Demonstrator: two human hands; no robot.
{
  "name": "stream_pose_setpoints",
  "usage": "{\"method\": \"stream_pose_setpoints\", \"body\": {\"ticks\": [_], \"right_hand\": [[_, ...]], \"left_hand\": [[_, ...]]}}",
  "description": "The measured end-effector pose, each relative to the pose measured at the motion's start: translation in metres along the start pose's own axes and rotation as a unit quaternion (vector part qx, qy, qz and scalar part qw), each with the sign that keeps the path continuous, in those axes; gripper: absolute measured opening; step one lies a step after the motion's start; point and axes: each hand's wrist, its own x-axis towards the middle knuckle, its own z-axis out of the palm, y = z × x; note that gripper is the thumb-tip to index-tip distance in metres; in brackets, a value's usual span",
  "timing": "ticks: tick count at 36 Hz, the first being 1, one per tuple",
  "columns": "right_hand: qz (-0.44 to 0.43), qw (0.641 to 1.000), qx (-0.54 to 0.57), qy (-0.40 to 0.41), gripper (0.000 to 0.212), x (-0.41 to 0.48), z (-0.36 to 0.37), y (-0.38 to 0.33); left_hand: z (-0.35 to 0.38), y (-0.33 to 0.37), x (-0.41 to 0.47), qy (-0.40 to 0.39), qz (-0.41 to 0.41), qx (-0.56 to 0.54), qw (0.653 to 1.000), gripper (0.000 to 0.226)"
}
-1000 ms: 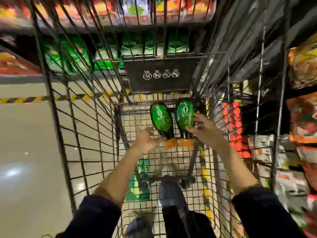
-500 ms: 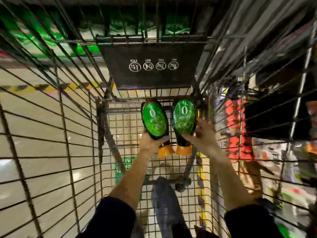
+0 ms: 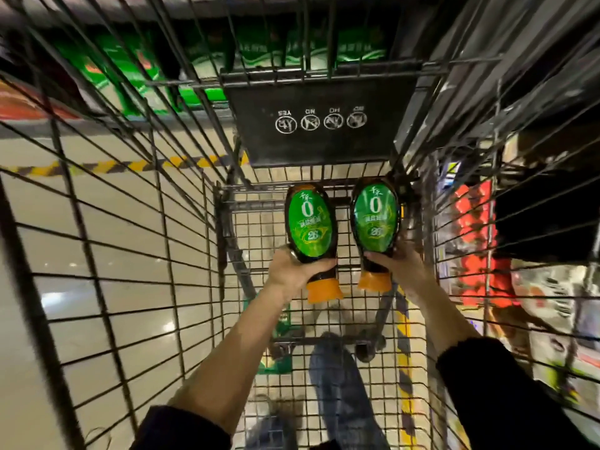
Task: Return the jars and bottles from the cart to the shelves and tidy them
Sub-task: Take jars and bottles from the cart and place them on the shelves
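Note:
I look down into a wire shopping cart. Two dark squeeze bottles with green labels and orange caps are at its far end, caps pointing toward me. My left hand grips the neck of the left bottle. My right hand is closed around the neck of the right bottle. Both bottles seem raised a little off the cart's mesh floor, side by side and about a hand's width apart.
A black flap with white warning icons hangs at the cart's far end. Shelves with green packs stand beyond it, and red and white packaged goods fill the shelves on the right. Pale floor with a yellow-black stripe lies to the left.
Both hands have closed more firmly on the bottle necks and lifted the bottles slightly. The view has dipped further into the cart.

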Motion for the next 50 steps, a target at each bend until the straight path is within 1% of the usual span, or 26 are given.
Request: {"method": "stream_pose_setpoints", "body": {"ticks": [3,6,11,13,17,18,19,21,22,23,24,25,26,27,29,32,33,36,38,39,40,42,45,46,48,50], "right_hand": [[0.018,0.998,0.054,0.0,0.069,-0.001,0.001,0.0],[0.022,0.997,0.065,-0.019,0.079,-0.01,0.002,-0.008],[0.03,0.994,0.102,-0.035,0.098,-0.025,-0.001,0.0],[0.021,0.992,0.115,-0.046,0.088,-0.042,0.0,-0.001],[-0.003,0.987,0.146,-0.066,0.05,-0.098,0.007,-0.028],[-0.009,0.985,0.162,-0.066,0.049,-0.11,0.007,-0.033],[-0.019,0.981,0.182,-0.064,0.056,-0.12,0.007,-0.035],[-0.041,0.977,0.2,-0.069,0.069,-0.144,0.007,-0.043],[-0.054,0.975,0.204,-0.073,0.066,-0.157,0.008,-0.048],[-0.071,0.971,0.212,-0.08,0.055,-0.17,0.007,-0.053],[-0.084,0.968,0.22,-0.084,0.044,-0.185,0.007,-0.058],[-0.095,0.966,0.226,-0.083,0.037,-0.198,0.007,-0.061],[-0.113,0.963,0.231,-0.085,0.034,-0.212,0.007,-0.065],[-0.134,0.959,0.232,-0.089,0.035,-0.225,0.007,-0.068],[-0.161,0.957,0.231,-0.071,0.044,-0.249,0.009,-0.072],[-0.187,0.948,0.255,-0.035,0.061,-0.285,0.011,-0.069],[-0.196,0.944,0.263,-0.03,0.066,-0.299,0.012,-0.068],[-0.242,0.921,0.305,0.007,0.087,-0.349,0.021,-0.062],[-0.26,0.899,0.349,0.044,0.115,-0.381,0.028,-0.054],[-0.277,0.885,0.369,0.052,0.12,-0.397,0.032,-0.049],[-0.296,0.874,0.381,0.059,0.117,-0.414,0.035,-0.043],[-0.332,0.857,0.387,0.07,0.099,-0.449,0.042,-0.032],[-0.367,0.832,0.402,0.103,0.087,-0.492,0.045,-0.013],[-0.372,0.829,0.399,0.12,0.088,-0.508,0.044,-0.008],[-0.386,0.82,0.395,0.155,0.091,-0.538,0.041,0.004],[-0.41,0.795,0.404,0.189,0.091,-0.57,0.036,0.018]], "left_hand": [[-0.008,0.004,-0.009,-0.011,0.001,0.002,1.0,0.055],[-0.014,0.006,-0.019,-0.016,0.006,0.014,1.0,0.055],[-0.021,0.011,-0.04,-0.015,0.019,0.018,1.0,0.036],[-0.023,0.012,-0.051,-0.01,0.018,0.013,1.0,0.036],[-0.031,0.025,-0.083,-0.009,0.025,0.008,1.0,0.039],[-0.034,0.028,-0.093,-0.01,0.019,0.002,1.0,0.042],[-0.036,0.032,-0.102,-0.012,0.019,-0.006,1.0,0.049],[-0.041,0.035,-0.117,-0.007,0.016,0.002,1.0,0.079],[-0.044,0.039,-0.128,-0.007,0.025,-0.005,1.0,0.076],[-0.047,0.043,-0.138,-0.01,0.038,-0.007,0.999,0.063],[-0.049,0.047,-0.149,-0.011,0.047,-0.008,0.999,0.057],[-0.053,0.05,-0.157,-0.009,0.06,0.002,0.998,0.064],[-0.056,0.054,-0.168,-0.013,0.072,0.007,0.997,0.075],[-0.061,0.057,-0.179,-0.014,0.093,0.015,0.995,0.079],[-0.07,0.061,-0.198,-0.027,0.133,0.031,0.99,0.075],[-0.087,0.069,-0.234,-0.071,0.177,0.063,0.98,0.046],[-0.091,0.07,-0.244,-0.079,0.201,0.069,0.974,0.041],[-0.105,0.072,-0.275,-0.071,0.261,0.071,0.96,0.048],[-0.113,0.071,-0.299,-0.111,0.287,0.057,0.95,0.044],[-0.117,0.07,-0.31,-0.121,0.302,0.066,0.943,0.04],[-0.121,0.068,-0.322,-0.137,0.317,0.071,0.936,0.037],[-0.127,0.066,-0.341,-0.176,0.344,0.082,0.919,0.039],[-0.128,0.063,-0.376,-0.231,0.367,0.096,0.896,0.061],[-0.125,0.061,-0.388,-0.25,0.372,0.1,0.888,0.061],[-0.118,0.056,-0.418,-0.283,0.389,0.115,0.869,0.045],[-0.108,0.051,-0.448,-0.305,0.413,0.135,0.848,0.04]]}}
